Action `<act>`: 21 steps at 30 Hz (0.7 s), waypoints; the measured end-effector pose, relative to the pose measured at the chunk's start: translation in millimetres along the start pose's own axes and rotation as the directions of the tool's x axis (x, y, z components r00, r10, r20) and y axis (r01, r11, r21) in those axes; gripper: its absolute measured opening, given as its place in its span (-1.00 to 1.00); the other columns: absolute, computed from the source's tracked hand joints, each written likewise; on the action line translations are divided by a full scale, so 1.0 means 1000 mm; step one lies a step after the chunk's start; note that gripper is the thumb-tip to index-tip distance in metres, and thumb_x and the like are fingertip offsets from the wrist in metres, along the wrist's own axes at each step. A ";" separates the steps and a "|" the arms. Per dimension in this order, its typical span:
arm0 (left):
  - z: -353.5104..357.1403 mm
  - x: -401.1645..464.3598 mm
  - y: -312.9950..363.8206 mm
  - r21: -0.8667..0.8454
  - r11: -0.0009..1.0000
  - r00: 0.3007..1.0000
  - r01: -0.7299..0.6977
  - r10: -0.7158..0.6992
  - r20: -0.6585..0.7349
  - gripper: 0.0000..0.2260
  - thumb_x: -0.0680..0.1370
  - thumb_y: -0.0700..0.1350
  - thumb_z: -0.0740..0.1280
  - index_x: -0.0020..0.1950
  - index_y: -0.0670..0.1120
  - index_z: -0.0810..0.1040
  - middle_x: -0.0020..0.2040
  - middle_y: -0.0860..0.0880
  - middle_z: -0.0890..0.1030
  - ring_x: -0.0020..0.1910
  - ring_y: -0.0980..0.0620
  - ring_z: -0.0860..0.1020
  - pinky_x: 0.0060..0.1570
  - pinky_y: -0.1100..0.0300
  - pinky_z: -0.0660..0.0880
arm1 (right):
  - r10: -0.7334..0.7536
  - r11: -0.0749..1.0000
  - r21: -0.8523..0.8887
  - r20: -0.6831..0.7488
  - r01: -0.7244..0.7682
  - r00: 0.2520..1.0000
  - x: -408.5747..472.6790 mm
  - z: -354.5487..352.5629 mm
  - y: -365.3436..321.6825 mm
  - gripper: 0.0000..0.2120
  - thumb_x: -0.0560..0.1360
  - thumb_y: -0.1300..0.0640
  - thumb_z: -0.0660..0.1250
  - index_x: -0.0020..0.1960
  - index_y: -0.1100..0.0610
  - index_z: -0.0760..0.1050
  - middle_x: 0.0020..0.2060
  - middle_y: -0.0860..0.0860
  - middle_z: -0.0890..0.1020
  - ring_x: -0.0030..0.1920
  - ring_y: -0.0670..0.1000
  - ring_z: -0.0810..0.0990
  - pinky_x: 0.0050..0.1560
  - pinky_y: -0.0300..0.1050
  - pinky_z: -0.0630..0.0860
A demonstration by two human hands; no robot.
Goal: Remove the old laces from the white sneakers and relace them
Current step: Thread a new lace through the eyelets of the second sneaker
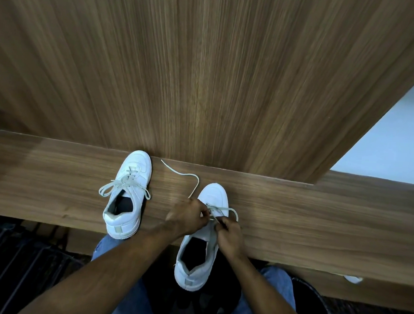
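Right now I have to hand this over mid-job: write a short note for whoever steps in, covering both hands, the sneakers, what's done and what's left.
Left hand: grips the lace over the right sneaker's eyelets.
Right hand: pinches the same lace near the tongue.
That sneaker lies on the wooden shelf, heel overhanging the near edge; one loose lace end trails toward the wall panel.
Left sneaker: on the shelf, toe at the panel, laced and tied in a bow.
Whether its laces are old or new cannot be told.
Left: finish the lace on the right sneaker, then check the other.

bare forearms (pixel 120 261), blue jeans (pixel 129 306)
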State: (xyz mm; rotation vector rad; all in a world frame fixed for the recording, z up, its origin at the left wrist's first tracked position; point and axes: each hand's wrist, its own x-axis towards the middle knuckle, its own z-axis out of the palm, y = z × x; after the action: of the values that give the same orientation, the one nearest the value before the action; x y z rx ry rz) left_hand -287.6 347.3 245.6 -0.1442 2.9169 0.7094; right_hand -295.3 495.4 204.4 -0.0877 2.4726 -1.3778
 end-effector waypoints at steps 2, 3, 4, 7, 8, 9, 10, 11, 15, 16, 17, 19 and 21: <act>0.002 0.001 0.004 0.044 0.999 1.000 0.022 -0.022 0.001 -0.79 0.48 0.05 0.30 0.03 0.08 0.66 0.06 -0.05 0.64 0.06 -0.07 0.59 0.00 0.12 0.50 | 0.033 0.997 0.073 0.006 -0.033 0.999 0.001 -0.001 0.002 -0.74 0.48 0.31 0.24 0.01 0.11 0.66 -0.08 -0.02 0.68 -0.04 0.01 0.62 0.03 -0.10 0.52; 0.003 0.001 0.005 0.078 0.996 1.000 0.031 -0.031 0.003 -0.79 0.48 0.06 0.29 0.03 0.08 0.65 0.07 -0.06 0.63 0.08 -0.09 0.58 0.02 0.11 0.50 | 0.043 0.993 0.107 0.007 -0.043 0.999 0.002 -0.002 0.003 -0.73 0.47 0.31 0.24 -0.04 0.09 0.67 -0.13 -0.04 0.69 -0.07 -0.01 0.63 0.01 -0.09 0.53; 0.005 0.002 0.006 0.117 0.993 0.999 0.036 -0.036 -0.001 -0.78 0.48 0.07 0.28 0.04 0.08 0.64 0.08 -0.07 0.63 0.09 -0.10 0.58 0.03 0.09 0.50 | 0.053 0.990 0.132 0.008 -0.053 0.999 0.003 -0.001 0.005 -0.74 0.46 0.31 0.24 -0.11 0.07 0.67 -0.17 -0.05 0.70 -0.09 0.00 0.64 -0.01 -0.06 0.55; 0.008 0.004 0.009 0.186 0.982 0.999 0.045 -0.044 -0.008 -0.74 0.48 0.06 0.25 0.08 0.04 0.63 0.08 -0.08 0.63 0.11 -0.12 0.58 0.05 0.07 0.51 | 0.069 0.987 0.144 0.020 -0.071 0.997 0.004 0.000 0.010 -0.78 0.43 0.28 0.25 -0.21 0.08 0.64 -0.25 -0.03 0.69 -0.17 -0.02 0.61 -0.05 0.02 0.54; 0.009 0.004 0.009 0.196 0.980 0.999 0.043 -0.042 -0.008 -0.73 0.48 0.06 0.24 0.08 0.03 0.62 0.08 -0.09 0.63 0.10 -0.12 0.58 0.04 0.07 0.51 | 0.066 0.987 0.146 0.024 -0.069 0.997 0.005 0.001 0.011 -0.81 0.41 0.25 0.24 -0.21 0.11 0.63 -0.25 -0.01 0.69 -0.17 -0.02 0.61 -0.04 0.05 0.55; 0.010 0.004 0.009 0.204 0.978 0.999 0.037 -0.035 -0.012 -0.73 0.49 0.06 0.23 0.08 0.03 0.62 0.08 -0.09 0.63 0.10 -0.12 0.58 0.03 0.08 0.50 | 0.067 0.987 0.143 0.023 -0.069 0.998 0.005 0.001 0.010 -0.82 0.39 0.22 0.23 -0.19 0.13 0.62 -0.24 0.01 0.69 -0.17 -0.01 0.61 -0.03 0.07 0.55; 0.011 0.004 0.008 0.216 0.976 1.000 0.026 -0.022 -0.020 -0.73 0.50 0.07 0.23 0.08 0.03 0.62 0.08 -0.08 0.63 0.10 -0.12 0.58 0.02 0.08 0.49 | 0.066 0.987 0.142 0.028 -0.070 0.997 0.006 0.001 0.011 -0.81 0.36 0.17 0.22 -0.18 0.14 0.61 -0.24 0.02 0.69 -0.17 0.01 0.61 -0.03 0.09 0.56; 0.012 0.003 0.008 0.229 0.973 0.999 0.015 -0.007 -0.034 -0.73 0.51 0.07 0.21 0.08 0.04 0.62 0.08 -0.08 0.63 0.10 -0.11 0.57 0.01 0.09 0.48 | 0.065 0.989 0.132 0.031 -0.069 0.997 0.007 0.001 0.011 -0.79 0.34 0.14 0.21 -0.17 0.15 0.61 -0.24 0.02 0.69 -0.16 0.02 0.62 -0.02 0.10 0.56; 0.014 -0.001 0.004 0.191 0.982 0.999 -0.010 0.019 -0.048 -0.76 0.54 0.06 0.22 0.08 0.06 0.62 0.07 -0.05 0.65 0.13 -0.11 0.56 0.01 0.11 0.46 | 0.056 0.991 0.118 0.065 -0.063 0.996 0.006 0.000 0.011 -0.76 0.34 0.11 0.22 -0.12 0.12 0.64 -0.16 0.00 0.70 -0.05 0.04 0.64 0.04 0.04 0.55; 0.015 0.000 0.004 0.168 0.986 0.999 0.000 0.007 -0.040 -0.77 0.53 0.06 0.23 0.08 0.07 0.62 0.08 -0.04 0.65 0.13 -0.10 0.55 0.02 0.12 0.46 | 0.052 0.991 0.122 0.074 -0.061 0.996 0.006 -0.001 0.009 -0.73 0.32 0.08 0.22 -0.11 0.10 0.64 -0.14 0.01 0.70 -0.03 0.04 0.64 0.05 0.03 0.55; 0.017 0.000 0.005 0.152 0.988 0.999 0.015 -0.009 -0.037 -0.77 0.53 0.07 0.23 0.08 0.07 0.62 0.08 -0.04 0.65 0.13 -0.10 0.55 0.01 0.12 0.46 | 0.051 0.991 0.123 0.076 -0.060 0.996 0.006 -0.002 0.007 -0.72 0.33 0.05 0.22 -0.10 0.09 0.65 -0.12 0.02 0.70 -0.02 0.04 0.64 0.06 0.02 0.54; 0.020 0.001 0.007 0.131 0.990 0.998 0.045 -0.040 -0.038 -0.76 0.51 0.08 0.23 0.05 0.06 0.62 0.06 -0.05 0.65 0.12 -0.12 0.56 -0.01 0.10 0.47 | 0.081 0.986 0.140 0.068 -0.090 0.994 0.007 -0.004 0.006 -0.75 0.41 0.02 0.26 -0.07 0.10 0.65 -0.09 0.04 0.70 -0.01 0.03 0.63 0.07 0.00 0.53; 0.022 0.002 0.008 0.143 0.989 0.998 0.048 -0.042 -0.044 -0.76 0.50 0.07 0.23 0.05 0.06 0.62 0.05 -0.05 0.65 0.10 -0.12 0.57 -0.01 0.09 0.48 | 0.138 0.970 0.190 0.063 -0.148 0.988 0.009 -0.007 0.005 -0.80 0.53 0.08 0.27 -0.07 0.10 0.66 -0.10 0.04 0.70 -0.02 0.02 0.63 0.07 -0.03 0.52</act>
State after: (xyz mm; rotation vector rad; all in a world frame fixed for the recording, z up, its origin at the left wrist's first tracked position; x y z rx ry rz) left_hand -288.5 364.2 229.6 -0.2113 2.9804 0.4920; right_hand -305.5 502.1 201.9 0.0976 2.2428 -1.5262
